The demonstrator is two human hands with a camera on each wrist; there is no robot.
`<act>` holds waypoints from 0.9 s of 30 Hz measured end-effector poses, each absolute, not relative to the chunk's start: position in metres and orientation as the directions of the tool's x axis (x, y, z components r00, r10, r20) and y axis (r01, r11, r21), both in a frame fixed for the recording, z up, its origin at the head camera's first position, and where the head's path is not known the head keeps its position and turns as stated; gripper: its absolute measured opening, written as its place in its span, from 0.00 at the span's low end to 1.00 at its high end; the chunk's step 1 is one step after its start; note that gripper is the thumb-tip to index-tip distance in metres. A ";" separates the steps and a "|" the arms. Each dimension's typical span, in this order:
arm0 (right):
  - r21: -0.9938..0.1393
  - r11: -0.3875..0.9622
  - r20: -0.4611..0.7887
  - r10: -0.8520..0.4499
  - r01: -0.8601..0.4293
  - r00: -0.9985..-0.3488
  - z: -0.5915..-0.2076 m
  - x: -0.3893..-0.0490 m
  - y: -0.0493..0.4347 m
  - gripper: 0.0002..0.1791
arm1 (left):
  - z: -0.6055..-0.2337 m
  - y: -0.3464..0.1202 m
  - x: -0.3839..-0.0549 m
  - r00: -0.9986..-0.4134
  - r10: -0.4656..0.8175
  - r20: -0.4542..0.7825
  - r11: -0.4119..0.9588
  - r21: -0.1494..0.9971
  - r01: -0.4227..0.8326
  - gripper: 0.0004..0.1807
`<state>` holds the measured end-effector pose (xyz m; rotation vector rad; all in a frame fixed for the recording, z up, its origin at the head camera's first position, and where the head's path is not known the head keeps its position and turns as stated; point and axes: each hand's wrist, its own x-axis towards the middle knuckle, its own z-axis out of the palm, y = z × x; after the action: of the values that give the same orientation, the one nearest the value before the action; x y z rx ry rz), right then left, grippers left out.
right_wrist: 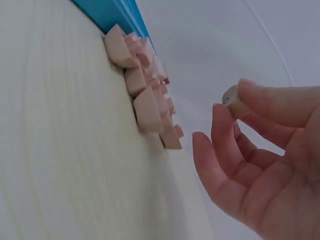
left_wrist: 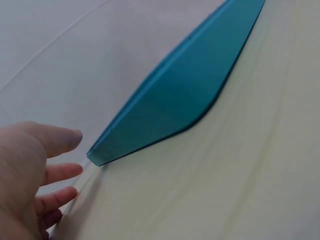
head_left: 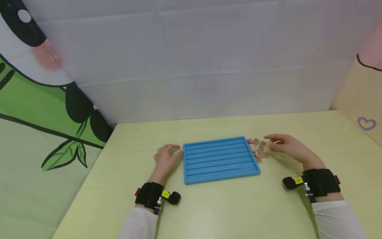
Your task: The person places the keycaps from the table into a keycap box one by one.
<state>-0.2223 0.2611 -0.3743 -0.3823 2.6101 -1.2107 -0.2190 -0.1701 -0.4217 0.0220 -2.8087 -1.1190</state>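
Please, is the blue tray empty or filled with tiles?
The blue tray is empty: the head view shows no tile inside, and the tile pile lies outside its right edge.

Prob. a staged rec. booth: pale-yel. counter [head_left: 221, 212] w/ creased, plain backdrop [head_left: 209, 59] behind, cartoon-print side panels [head_left: 35, 106] L & R, plus strapped-on wrist cams [head_left: 288, 183].

A tray [head_left: 221, 159] lies on the worktop [head_left: 226, 207] before its back edge, the left hand [head_left: 165, 158] just beside it toward the left edge, and loose tiles [head_left: 261, 147], then the right hand [head_left: 289, 147] holding one tile [right_wrist: 233, 102], toward the right edge.
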 end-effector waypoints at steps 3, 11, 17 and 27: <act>-0.811 0.566 -0.084 -0.363 -0.148 -0.928 -0.368 -0.225 0.252 0.27 | -0.422 -0.171 -0.219 -0.994 -0.064 0.087 0.724 0.690 0.013 0.23; -0.912 0.373 0.020 -0.371 -0.169 -0.928 -0.350 -0.229 0.223 0.20 | -0.421 -0.171 -0.219 -0.993 -0.049 0.109 0.743 0.669 0.036 0.23; -0.965 0.228 0.041 -0.368 -0.133 -0.929 -0.350 -0.229 0.212 0.14 | -0.423 -0.171 -0.220 -0.993 -0.051 0.108 0.755 0.654 0.032 0.22; -0.953 0.296 -0.010 -0.258 -0.069 -0.966 -0.359 -0.231 0.208 0.25 | -0.423 -0.170 -0.219 -0.991 -0.030 0.131 0.747 0.662 0.064 0.24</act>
<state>-0.2306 0.2084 -0.3589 -0.3056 2.3945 -1.7469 -0.2188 -0.1701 -0.4228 -0.0274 -2.8106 -1.0718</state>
